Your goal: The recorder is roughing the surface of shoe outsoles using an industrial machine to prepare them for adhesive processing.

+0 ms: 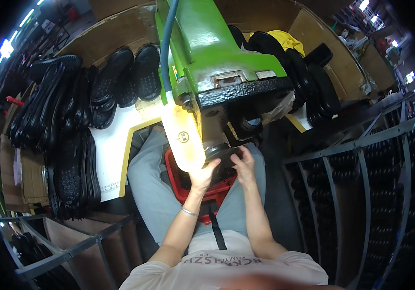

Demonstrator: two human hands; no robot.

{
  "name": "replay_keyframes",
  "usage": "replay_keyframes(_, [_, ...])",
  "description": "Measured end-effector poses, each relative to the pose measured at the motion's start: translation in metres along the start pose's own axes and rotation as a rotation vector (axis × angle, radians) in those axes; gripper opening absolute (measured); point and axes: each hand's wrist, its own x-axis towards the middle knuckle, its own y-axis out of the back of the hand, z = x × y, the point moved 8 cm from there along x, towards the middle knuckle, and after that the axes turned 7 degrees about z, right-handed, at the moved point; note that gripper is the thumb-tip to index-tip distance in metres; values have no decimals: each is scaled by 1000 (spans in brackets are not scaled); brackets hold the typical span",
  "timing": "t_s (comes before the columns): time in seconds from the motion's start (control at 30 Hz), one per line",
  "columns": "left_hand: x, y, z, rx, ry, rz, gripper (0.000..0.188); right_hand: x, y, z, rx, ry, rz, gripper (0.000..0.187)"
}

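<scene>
the left hand and the right hand meet under the head of the green machine, both on a black sole piece held up against the machine's underside. the left fingers curl around its near edge; the right fingers pinch its right side. the piece sits above a red crate resting on the person's lap. a bracelet circles the left wrist. stacks of black soles lie on the white table to the left, and more black soles are piled at the right.
</scene>
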Motion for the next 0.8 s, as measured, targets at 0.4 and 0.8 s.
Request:
replay_keyframes(0.4, [17,-13,96,213,-185,-178,48,-31,-13,-190,-781,882,224,56])
replay_keyframes(0.8, [26,85,108,-428,43,92,33,-64,-88,-179,-464,1074,-47,73])
